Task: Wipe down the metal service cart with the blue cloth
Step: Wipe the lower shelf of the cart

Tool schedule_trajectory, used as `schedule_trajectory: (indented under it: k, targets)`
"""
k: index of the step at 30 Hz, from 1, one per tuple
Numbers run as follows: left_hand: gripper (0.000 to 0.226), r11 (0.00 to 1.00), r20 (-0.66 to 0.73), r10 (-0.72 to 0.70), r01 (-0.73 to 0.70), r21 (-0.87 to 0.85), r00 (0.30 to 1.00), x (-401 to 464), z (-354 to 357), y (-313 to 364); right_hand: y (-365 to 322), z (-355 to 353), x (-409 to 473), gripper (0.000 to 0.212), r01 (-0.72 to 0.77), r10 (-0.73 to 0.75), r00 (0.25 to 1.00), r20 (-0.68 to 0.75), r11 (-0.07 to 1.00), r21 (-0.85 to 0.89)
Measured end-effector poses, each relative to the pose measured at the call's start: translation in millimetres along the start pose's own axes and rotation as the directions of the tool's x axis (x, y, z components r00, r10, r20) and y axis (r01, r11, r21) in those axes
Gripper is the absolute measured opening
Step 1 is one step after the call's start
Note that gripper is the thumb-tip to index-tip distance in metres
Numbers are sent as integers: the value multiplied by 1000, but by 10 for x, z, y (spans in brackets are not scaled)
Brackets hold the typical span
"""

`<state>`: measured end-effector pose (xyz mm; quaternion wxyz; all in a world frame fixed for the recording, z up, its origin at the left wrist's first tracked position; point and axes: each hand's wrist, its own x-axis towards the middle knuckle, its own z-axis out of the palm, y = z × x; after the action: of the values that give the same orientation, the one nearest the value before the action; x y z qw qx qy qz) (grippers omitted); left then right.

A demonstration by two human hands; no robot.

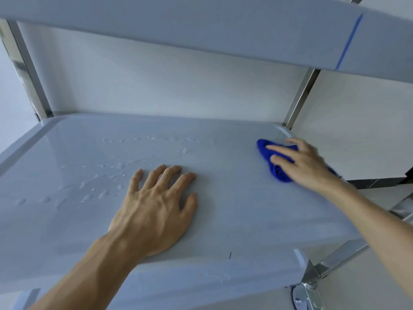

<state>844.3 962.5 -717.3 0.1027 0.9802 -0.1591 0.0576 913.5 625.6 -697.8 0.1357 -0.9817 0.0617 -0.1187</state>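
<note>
The middle shelf [223, 209] of the metal service cart fills the view, pale grey with a raised rim. Water droplets [93, 186] lie across its left and centre. A bunched blue cloth [279, 171] sits near the shelf's far right corner. My right hand [306, 164] presses on top of the cloth with fingers spread and fairly straight, covering most of it. My left hand [156, 204] rests flat on the shelf's middle, palm down, fingers spread, holding nothing.
The cart's upper shelf [201, 30] hangs overhead with a blue tape line [348, 43] near its right end. Shiny metal uprights stand at the back left [29, 70] and back right [299, 99]. A white wall is behind. A lower frame bracket [312, 276] shows at bottom right.
</note>
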Motion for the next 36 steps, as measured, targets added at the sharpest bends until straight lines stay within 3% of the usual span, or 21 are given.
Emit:
schedule_trajectory:
  k: [3,8,12,15,17,20,23,25,28,30,33,36]
  targets:
    - [67,1000,7,-6,6,15,1000,5,-2,13,130,6,508,40,-223,224,974,40,974,-35]
    - [67,1000,10,-15,15,11,1000,6,4,9,-351,284,1023,42,-248,254,962,99,966,-73]
    - [60,1000,7,-6,5,13,1000,12,2,-4,-968,476,836,53,108,-101,977,186,994,-29]
    - [57,1000,8,-1,1,6,1000,8,6,-6,-941,421,379,50,429,-435,886,159,901,73]
    - [60,1000,7,1,-1,4,1000,9,12,-11,-674,302,121,53,474,-497,851,170,866,156]
    - [71,1000,-1,0,0,17,1000,8,14,1,-161,120,283,41,372,-393,909,140,915,154]
    - [75,1000,-9,-3,3,30,1000,8,19,11,156,76,732,43,61,-64,994,84,998,36]
    - [73,999,-10,-5,6,37,1000,9,24,11,165,141,995,46,-146,147,986,77,989,-19]
    - [71,999,-8,-10,10,45,1000,14,28,-2,-76,313,1266,46,-251,258,963,80,964,-85]
    - [71,999,-1,-12,12,45,1000,27,25,-3,-375,428,1328,49,-184,194,975,108,979,-93]
    - [73,999,5,-22,22,30,1000,26,12,-13,-847,586,1169,53,91,-76,985,153,992,-91]
    - [76,999,9,-24,24,30,1000,12,-5,1,-1030,509,633,49,427,-422,898,127,904,-19]
